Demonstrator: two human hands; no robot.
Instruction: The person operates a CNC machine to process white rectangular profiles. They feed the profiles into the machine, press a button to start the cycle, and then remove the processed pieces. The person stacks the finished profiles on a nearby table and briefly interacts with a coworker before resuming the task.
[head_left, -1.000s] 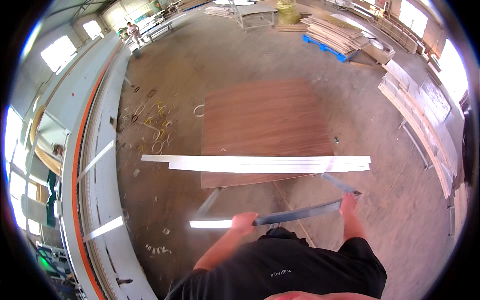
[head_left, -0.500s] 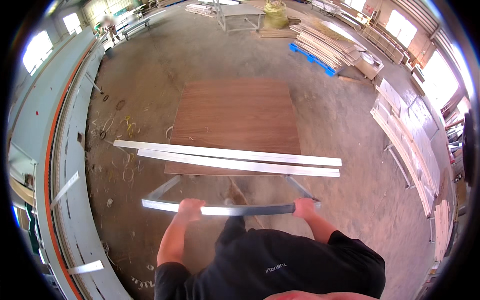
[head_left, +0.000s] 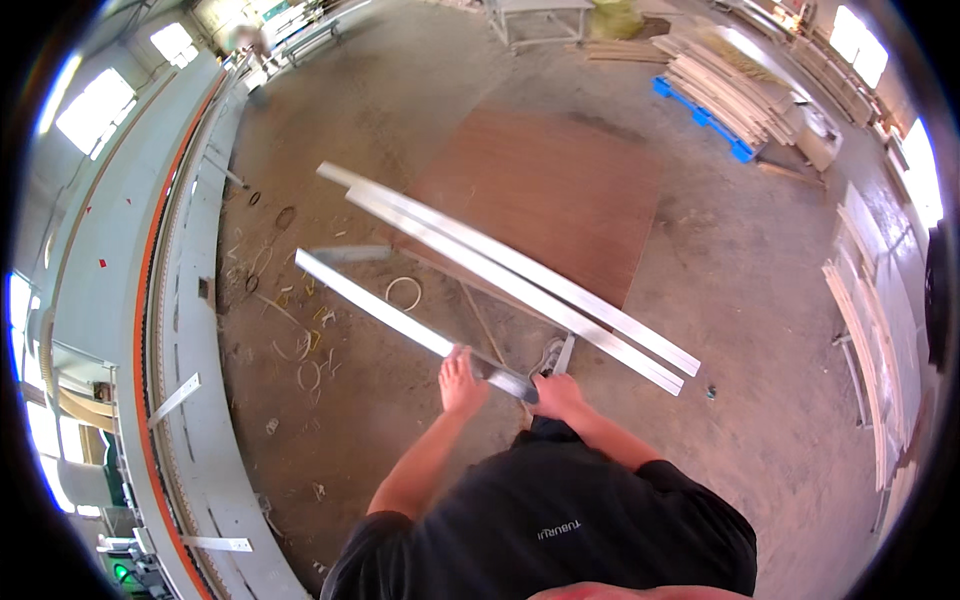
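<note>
A long, narrow white strip (head_left: 375, 308) slants from the far left down to my hands. My left hand (head_left: 462, 383) is closed on it, partway along from the near end. At that near end, where the strip looks dark grey, my right hand (head_left: 556, 394) grips it. Beyond it, two similar white strips (head_left: 520, 288) lie side by side across a brown wood-grain board (head_left: 560, 190), which rests on a metal stand (head_left: 566, 352). Both strips stick out past the board at either end.
On my left runs a long pale machine (head_left: 190, 290) with an orange stripe. Curled scraps and loops (head_left: 310, 375) litter the floor beside it. Stacked planks (head_left: 725, 95) sit on a blue pallet (head_left: 705, 118) at the far right. More long panels (head_left: 868, 330) lie on supports to the right.
The strip in my hands has swung from crosswise to a slant, its left end now farther away. My hands are closer together. The whole view has turned, so board and strips appear tilted.
</note>
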